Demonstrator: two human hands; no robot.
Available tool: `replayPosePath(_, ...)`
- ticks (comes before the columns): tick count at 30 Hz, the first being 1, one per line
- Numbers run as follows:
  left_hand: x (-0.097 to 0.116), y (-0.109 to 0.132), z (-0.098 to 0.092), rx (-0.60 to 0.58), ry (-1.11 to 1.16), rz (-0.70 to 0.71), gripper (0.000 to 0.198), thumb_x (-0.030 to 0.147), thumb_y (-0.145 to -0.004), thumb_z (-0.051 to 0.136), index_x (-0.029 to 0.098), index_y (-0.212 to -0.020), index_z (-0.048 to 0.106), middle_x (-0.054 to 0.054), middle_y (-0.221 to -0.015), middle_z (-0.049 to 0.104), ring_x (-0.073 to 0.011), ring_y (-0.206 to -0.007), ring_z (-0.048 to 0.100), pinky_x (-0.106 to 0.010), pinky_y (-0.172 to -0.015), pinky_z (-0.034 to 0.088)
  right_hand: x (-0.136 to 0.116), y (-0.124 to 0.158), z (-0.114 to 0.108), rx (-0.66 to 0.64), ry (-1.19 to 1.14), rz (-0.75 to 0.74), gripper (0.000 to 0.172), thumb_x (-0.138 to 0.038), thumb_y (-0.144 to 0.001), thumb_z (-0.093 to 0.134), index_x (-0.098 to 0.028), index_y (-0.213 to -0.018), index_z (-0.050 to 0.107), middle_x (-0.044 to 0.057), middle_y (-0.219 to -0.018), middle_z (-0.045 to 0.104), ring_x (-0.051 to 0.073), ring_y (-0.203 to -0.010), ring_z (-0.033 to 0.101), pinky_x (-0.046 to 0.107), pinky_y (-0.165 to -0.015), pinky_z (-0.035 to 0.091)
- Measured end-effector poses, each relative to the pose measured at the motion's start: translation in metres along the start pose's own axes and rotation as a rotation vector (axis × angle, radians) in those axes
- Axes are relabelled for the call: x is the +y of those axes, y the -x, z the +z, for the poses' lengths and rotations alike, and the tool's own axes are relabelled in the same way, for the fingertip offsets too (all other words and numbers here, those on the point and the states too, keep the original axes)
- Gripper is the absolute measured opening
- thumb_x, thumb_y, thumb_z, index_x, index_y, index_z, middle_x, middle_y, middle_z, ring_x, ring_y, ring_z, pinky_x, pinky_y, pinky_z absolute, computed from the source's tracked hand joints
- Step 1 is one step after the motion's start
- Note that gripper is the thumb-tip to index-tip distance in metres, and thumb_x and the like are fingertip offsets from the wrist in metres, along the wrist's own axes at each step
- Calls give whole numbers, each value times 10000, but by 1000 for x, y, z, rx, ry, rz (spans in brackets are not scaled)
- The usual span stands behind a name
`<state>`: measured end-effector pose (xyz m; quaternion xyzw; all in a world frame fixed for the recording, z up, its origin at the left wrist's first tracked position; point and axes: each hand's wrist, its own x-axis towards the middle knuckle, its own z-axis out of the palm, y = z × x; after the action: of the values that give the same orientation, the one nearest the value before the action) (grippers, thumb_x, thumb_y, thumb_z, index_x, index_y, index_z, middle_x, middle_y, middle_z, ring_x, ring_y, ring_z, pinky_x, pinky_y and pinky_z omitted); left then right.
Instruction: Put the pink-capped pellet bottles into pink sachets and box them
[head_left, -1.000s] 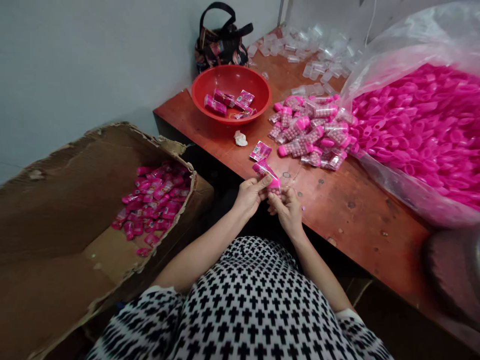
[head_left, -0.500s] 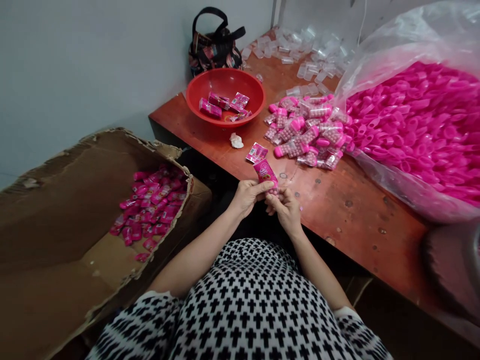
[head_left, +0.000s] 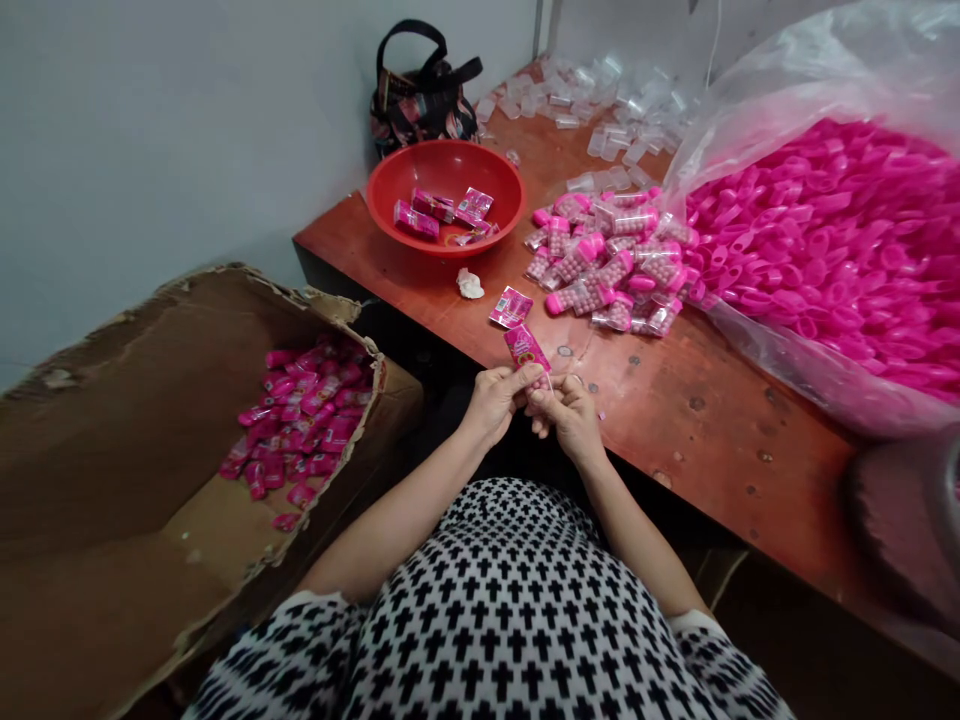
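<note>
Over the near edge of the table, my left hand (head_left: pixel 493 402) pinches a small candy bottle (head_left: pixel 538 383) between thumb and fingers. A bright pink printed label sleeve (head_left: pixel 526 346) is around the bottle's far part, and pale pink beads show at its near part. Closed on that near end is my right hand (head_left: pixel 574 418), thumb and fingertips touching the bottle; part of the bottle is hidden by the fingers. Just beyond lies a flat stack of the same printed sleeves (head_left: pixel 511 307). Clear bottles of pink beads with pink caps (head_left: pixel 592 265) are piled to the right.
A red bowl (head_left: pixel 480 243) holds more sleeves, beside a dark handbag (head_left: pixel 424 115). Clear empty tubes (head_left: pixel 600 95) lie at the back. A plastic bag of pink caps (head_left: pixel 825 240) bulges at right. A cardboard box (head_left: pixel 90 450) at left holds labelled bottles (head_left: pixel 307 410).
The sleeve and bottle have shifted slightly toward me, and more of the beads show between my hands. Both hands keep their grip. The whole view has moved a little.
</note>
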<state>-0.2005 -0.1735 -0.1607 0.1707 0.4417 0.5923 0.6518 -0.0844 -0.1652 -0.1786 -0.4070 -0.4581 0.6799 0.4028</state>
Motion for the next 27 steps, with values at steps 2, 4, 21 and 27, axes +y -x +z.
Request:
replayPosePath(2,1,2,-2,-66,-42,-28,323,345,-616,771,78,-546,602,-21,-474,550,-81,-379,461,-236,-394,368,0,-1,1,-24,-118,72,336,-407,-685,718,-200,-788,475,-42,-544,655,77,-323,517,145,-275,367)
replayPosePath(4,3,3,-4,-89,-69,-50,316,345,-615,772,76,-560,616,-17,-463,541,-81,-377,456,-234,-392,369,1,-1,2,-23,-176,95,347,-401,-673,732,-199,-788,473,-36,-544,662,77,-325,523,140,-278,374)
replayPosePath(21,-5,10,1,81,78,45,337,379,-579,793,98,-595,606,-15,-582,599,-70,-516,529,-200,-495,425,6,7,9,124,-240,11,360,-350,-655,767,-206,-872,519,-30,-666,699,130,-508,665,241,-487,584)
replayPosePath(27,-5,14,-2,67,117,30,351,366,-564,807,97,-594,583,-3,-559,574,-63,-480,501,-203,-463,400,6,1,16,121,-182,-9,391,-374,-632,778,-219,-816,470,-39,-625,689,138,-488,659,250,-473,576)
